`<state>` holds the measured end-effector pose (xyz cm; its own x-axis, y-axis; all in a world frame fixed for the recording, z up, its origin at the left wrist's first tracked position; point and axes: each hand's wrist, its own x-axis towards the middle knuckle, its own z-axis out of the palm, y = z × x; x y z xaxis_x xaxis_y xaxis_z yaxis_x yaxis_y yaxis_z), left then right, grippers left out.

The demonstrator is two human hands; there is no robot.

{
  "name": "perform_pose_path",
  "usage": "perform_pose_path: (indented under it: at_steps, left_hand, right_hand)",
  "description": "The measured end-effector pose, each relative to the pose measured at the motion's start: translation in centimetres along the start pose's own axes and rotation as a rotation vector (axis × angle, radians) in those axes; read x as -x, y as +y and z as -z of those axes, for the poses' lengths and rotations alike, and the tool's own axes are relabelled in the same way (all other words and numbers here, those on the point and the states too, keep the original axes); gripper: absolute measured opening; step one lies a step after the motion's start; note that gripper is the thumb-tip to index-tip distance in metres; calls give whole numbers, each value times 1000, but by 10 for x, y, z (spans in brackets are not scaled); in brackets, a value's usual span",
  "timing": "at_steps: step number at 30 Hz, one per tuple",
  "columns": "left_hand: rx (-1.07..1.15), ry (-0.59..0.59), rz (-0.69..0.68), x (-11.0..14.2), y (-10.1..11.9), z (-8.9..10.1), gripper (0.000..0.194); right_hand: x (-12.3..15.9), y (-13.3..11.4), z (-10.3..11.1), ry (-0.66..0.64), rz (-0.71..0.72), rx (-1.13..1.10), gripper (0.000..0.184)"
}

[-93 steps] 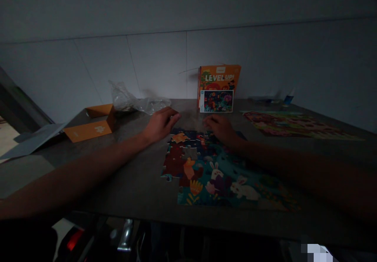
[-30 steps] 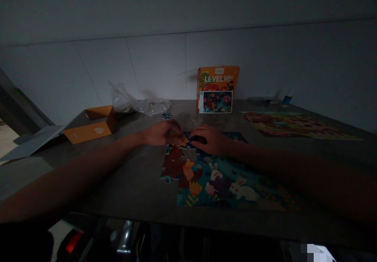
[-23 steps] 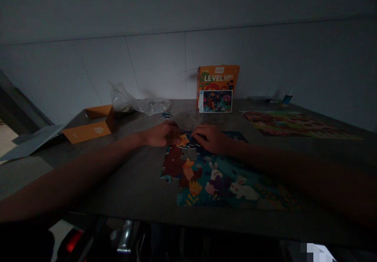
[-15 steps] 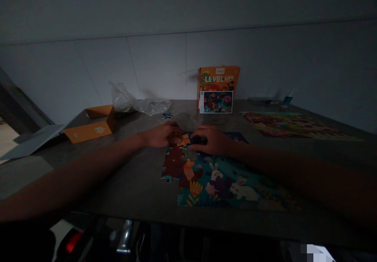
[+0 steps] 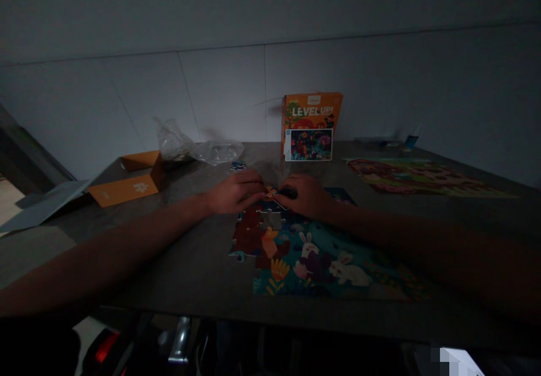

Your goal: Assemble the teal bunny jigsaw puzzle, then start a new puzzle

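Observation:
A partly assembled jigsaw puzzle (image 5: 313,274) with white rabbits and a fox lies on the table before me. My left hand (image 5: 237,191) is at its upper left part, fingers pinched on an orange puzzle piece (image 5: 270,194). From the other side, my right hand (image 5: 307,197) grips at this piece with thumb and fingers; its fingers partly cover it. The piece looks tilted up from the puzzle. Just below the hands, a gap in the puzzle shows the grey tabletop. Dim light blurs the finer details.
Behind the puzzle stand an orange box (image 5: 313,104) and a picture card (image 5: 310,145). An orange tray (image 5: 127,189) and clear plastic bags (image 5: 173,141) are at the left. Some loose pieces (image 5: 238,166) lie beyond my left hand. Another puzzle (image 5: 422,178) and a small bottle (image 5: 411,141) are at right.
My hands have come closer together, the left moving right. The orange piece has been lifted and tilted between them, and the gap beneath shows more plainly.

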<state>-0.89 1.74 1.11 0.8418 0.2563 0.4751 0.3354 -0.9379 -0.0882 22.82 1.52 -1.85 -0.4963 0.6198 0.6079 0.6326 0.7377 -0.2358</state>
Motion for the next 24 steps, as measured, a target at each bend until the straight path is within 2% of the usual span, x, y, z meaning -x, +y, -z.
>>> perform_pose_path:
  at_steps: [3,6,9,13,16,20,24]
  left_hand:
    - [99,-58,-158,-6,18,0,23]
    - [244,-153,-212,-10,30,-2,27]
    - [370,-233,-175,-11,32,-3,32]
    - [430,-289,-109,-10,26,-3,40]
    - [419,-280,-85,-9,22,-5,41]
    - [362,-247,-90,-8,17,-9,41]
    - [264,-235,-9,-6,7,-11,36]
  right_hand:
    - [-1,-3,2,7,-49,-7,21]
    - [-2,-4,3,-31,-64,2,30]
    - [-2,-3,4,-35,-88,12,40]
    - [-3,4,2,-17,-178,-18,40]
    - [-4,9,1,40,-199,-46,41]
    - [-5,9,3,181,-171,-76,35]
    - [-3,5,6,203,-106,-157,27]
